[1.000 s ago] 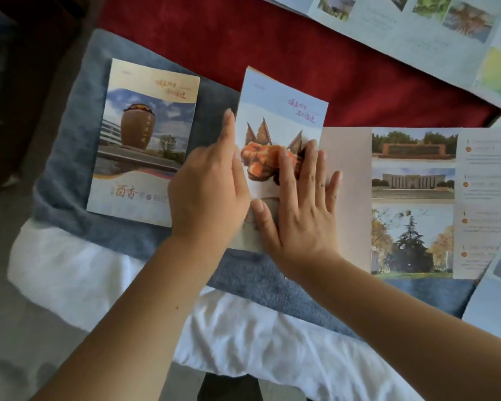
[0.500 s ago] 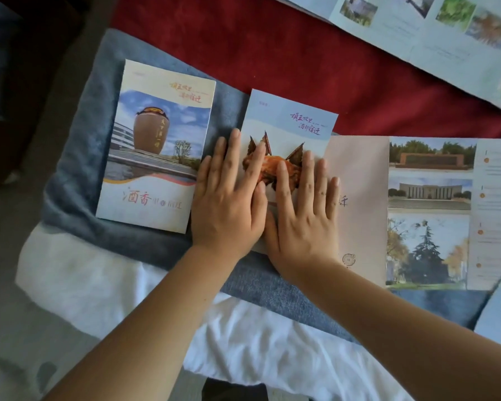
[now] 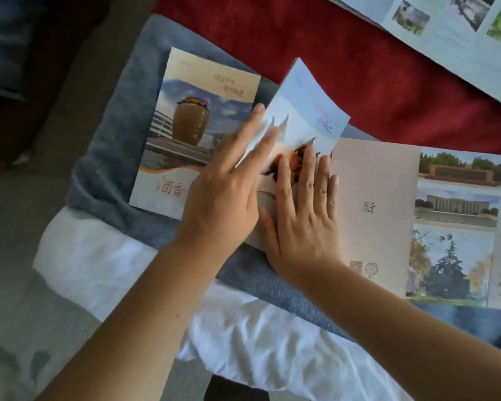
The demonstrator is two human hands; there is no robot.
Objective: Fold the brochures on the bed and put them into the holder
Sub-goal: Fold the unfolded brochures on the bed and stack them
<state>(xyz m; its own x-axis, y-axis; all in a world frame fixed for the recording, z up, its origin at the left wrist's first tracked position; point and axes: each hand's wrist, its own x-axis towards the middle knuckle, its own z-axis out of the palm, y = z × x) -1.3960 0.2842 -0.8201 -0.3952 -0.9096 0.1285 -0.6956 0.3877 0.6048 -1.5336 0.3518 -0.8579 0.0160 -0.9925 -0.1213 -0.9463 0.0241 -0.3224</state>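
1. The open brochure (image 3: 376, 204) lies flat on the bed, under the right hand and stretching away to that hand's right. Its pink panel comes first, then its panels of photographs.
2. Its pale blue cover flap (image 3: 310, 111) is tilted up off the pink panel. It rises beyond the fingertips of both hands, and its top edge curves.
3. The right hand (image 3: 304, 218) lies palm down on the lower part of that flap, beside the fold. Its fingers are straight and close together, pressing the paper, and the thumb is stretched out toward the other hand.
4. The left hand (image 3: 223, 195) is just beside the right one. Its fingers are straight and a little apart, and their tips touch the flap's left edge. It grips nothing, and the fingertips are blurred.
5. A folded brochure (image 3: 191, 120) with a brown jar on its cover lies flat to the left of the left hand. Its lower right corner is hidden by that hand, and I cannot tell whether the two touch.
6. A grey blanket (image 3: 110, 157) lies beneath both brochures. A rumpled white sheet (image 3: 122, 256) lies below the wrists, nearer the person.
7. A red cover (image 3: 301, 39) spreads beyond the fingertips.
8. Another unfolded brochure (image 3: 451, 36) lies on the red cover, well apart from the hands, far beyond the right hand.
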